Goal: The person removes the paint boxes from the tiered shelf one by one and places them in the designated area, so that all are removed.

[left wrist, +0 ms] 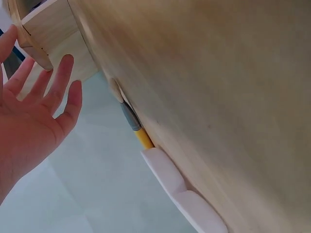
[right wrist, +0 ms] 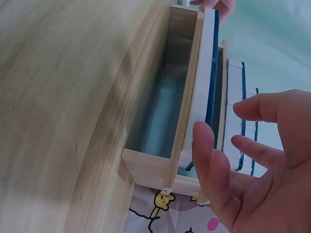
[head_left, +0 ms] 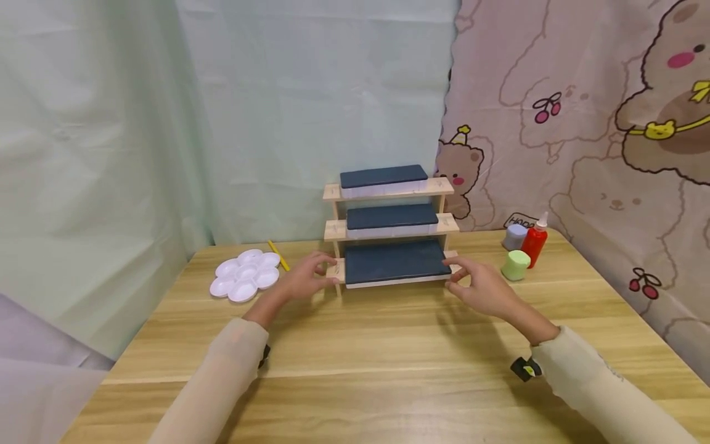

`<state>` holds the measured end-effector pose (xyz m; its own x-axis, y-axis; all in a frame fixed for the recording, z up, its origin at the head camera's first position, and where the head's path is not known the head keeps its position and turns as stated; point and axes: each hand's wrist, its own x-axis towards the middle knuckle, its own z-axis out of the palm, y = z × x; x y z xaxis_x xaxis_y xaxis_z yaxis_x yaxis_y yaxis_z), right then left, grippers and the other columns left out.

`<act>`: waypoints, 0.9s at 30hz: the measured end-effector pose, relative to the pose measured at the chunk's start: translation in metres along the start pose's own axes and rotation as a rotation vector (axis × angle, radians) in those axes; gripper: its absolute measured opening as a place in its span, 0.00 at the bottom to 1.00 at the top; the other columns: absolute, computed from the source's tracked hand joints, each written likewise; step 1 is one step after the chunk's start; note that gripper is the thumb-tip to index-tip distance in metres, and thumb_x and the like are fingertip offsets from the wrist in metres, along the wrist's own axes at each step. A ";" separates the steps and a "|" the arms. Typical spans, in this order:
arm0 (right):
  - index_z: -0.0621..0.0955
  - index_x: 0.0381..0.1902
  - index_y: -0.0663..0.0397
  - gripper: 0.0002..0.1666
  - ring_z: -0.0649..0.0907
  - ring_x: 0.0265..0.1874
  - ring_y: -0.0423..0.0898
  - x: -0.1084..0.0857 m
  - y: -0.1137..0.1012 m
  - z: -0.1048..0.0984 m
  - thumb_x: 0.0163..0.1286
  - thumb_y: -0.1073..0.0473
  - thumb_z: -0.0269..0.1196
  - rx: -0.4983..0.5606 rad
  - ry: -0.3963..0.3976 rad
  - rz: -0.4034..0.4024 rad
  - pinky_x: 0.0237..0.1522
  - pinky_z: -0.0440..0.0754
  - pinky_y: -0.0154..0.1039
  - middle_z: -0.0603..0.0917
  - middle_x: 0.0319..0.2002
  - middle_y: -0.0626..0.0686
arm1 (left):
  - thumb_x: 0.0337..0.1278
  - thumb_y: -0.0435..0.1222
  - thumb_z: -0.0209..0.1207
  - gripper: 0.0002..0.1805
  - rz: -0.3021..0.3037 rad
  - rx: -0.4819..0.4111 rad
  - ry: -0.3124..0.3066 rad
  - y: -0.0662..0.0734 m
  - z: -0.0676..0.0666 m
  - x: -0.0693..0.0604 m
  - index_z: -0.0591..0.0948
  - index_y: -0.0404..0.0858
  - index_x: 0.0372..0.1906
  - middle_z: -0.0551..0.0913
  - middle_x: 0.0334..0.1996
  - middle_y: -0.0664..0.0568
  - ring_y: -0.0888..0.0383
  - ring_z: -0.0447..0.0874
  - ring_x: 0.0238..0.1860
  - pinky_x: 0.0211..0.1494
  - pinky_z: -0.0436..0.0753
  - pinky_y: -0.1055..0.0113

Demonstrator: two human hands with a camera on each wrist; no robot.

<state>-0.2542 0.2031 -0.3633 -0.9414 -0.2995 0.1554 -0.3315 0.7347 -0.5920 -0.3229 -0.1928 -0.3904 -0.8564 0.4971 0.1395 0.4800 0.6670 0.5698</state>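
Observation:
A three-tier wooden stand [head_left: 335,229] stands at the back of the table. On each tier lies a flat block with a dark blue top and white sides; the lowest block [head_left: 396,262] is the largest. My left hand [head_left: 307,275] is at the left end of the lowest tier, its fingers spread in the left wrist view. At the right end, my right hand [head_left: 482,288] has thumb and fingers apart beside the lowest block. In the right wrist view its fingertips [right wrist: 201,133] overlap the block's edge; whether they touch it I cannot tell.
A white flower-shaped palette [head_left: 246,275] and a yellow-handled paintbrush [left wrist: 130,115] lie left of the stand. To the right are a red squeeze bottle [head_left: 534,243], a green-lidded pot [head_left: 516,265] and a blue-grey pot [head_left: 514,237]. Curtains [head_left: 322,92] hang behind.

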 end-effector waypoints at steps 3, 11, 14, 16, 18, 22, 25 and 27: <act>0.74 0.65 0.56 0.28 0.78 0.21 0.44 0.001 0.002 0.001 0.68 0.59 0.64 0.018 -0.017 0.006 0.23 0.76 0.39 0.85 0.46 0.63 | 0.64 0.41 0.64 0.27 -0.008 0.005 -0.015 0.000 -0.001 0.001 0.75 0.32 0.63 0.72 0.63 0.37 0.38 0.81 0.53 0.58 0.78 0.47; 0.73 0.66 0.56 0.30 0.80 0.24 0.45 0.005 0.006 0.002 0.68 0.57 0.65 0.050 -0.034 0.009 0.25 0.78 0.41 0.85 0.47 0.64 | 0.64 0.41 0.65 0.28 -0.016 -0.016 -0.039 0.000 -0.003 0.003 0.75 0.31 0.64 0.70 0.65 0.35 0.38 0.82 0.53 0.57 0.79 0.49; 0.72 0.67 0.56 0.31 0.80 0.25 0.45 0.007 0.010 0.003 0.68 0.57 0.65 0.073 -0.045 0.007 0.25 0.78 0.40 0.85 0.47 0.64 | 0.63 0.41 0.65 0.29 -0.019 -0.037 -0.042 0.000 -0.004 0.003 0.75 0.30 0.64 0.69 0.66 0.33 0.37 0.82 0.53 0.56 0.80 0.49; 0.70 0.68 0.56 0.32 0.80 0.24 0.45 0.009 0.013 0.004 0.68 0.58 0.65 0.090 -0.049 0.007 0.26 0.79 0.40 0.85 0.47 0.65 | 0.62 0.41 0.66 0.29 -0.031 -0.056 -0.046 -0.002 -0.004 0.004 0.75 0.31 0.64 0.68 0.67 0.34 0.37 0.81 0.54 0.56 0.80 0.49; 0.69 0.69 0.56 0.33 0.80 0.23 0.45 0.011 0.015 0.004 0.68 0.59 0.65 0.103 -0.053 0.006 0.26 0.79 0.40 0.85 0.47 0.65 | 0.62 0.41 0.66 0.29 -0.038 -0.066 -0.047 -0.002 -0.005 0.005 0.75 0.31 0.64 0.68 0.67 0.33 0.36 0.80 0.55 0.56 0.80 0.49; 0.68 0.70 0.56 0.34 0.84 0.23 0.50 0.014 0.019 0.005 0.68 0.60 0.65 0.171 -0.079 0.027 0.28 0.84 0.41 0.84 0.48 0.68 | 0.62 0.42 0.66 0.29 -0.035 -0.036 -0.046 -0.004 -0.005 0.007 0.75 0.32 0.64 0.69 0.67 0.34 0.37 0.80 0.56 0.58 0.79 0.48; 0.67 0.71 0.58 0.35 0.86 0.25 0.55 0.016 0.022 0.005 0.69 0.61 0.64 0.236 -0.119 0.030 0.31 0.86 0.43 0.82 0.49 0.70 | 0.62 0.42 0.66 0.28 -0.032 -0.008 -0.034 -0.004 -0.005 0.008 0.77 0.32 0.63 0.72 0.65 0.35 0.38 0.80 0.56 0.58 0.78 0.48; 0.66 0.72 0.59 0.36 0.86 0.27 0.56 0.018 0.024 0.006 0.69 0.62 0.64 0.256 -0.147 0.027 0.32 0.86 0.44 0.82 0.49 0.70 | 0.62 0.43 0.66 0.27 -0.032 0.008 -0.029 -0.003 -0.005 0.009 0.78 0.32 0.61 0.74 0.63 0.37 0.40 0.80 0.55 0.58 0.78 0.48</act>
<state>-0.2782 0.2113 -0.3794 -0.9240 -0.3810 0.0317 -0.2623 0.5714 -0.7776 -0.3332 -0.1929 -0.3870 -0.8656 0.4911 0.0979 0.4542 0.6874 0.5667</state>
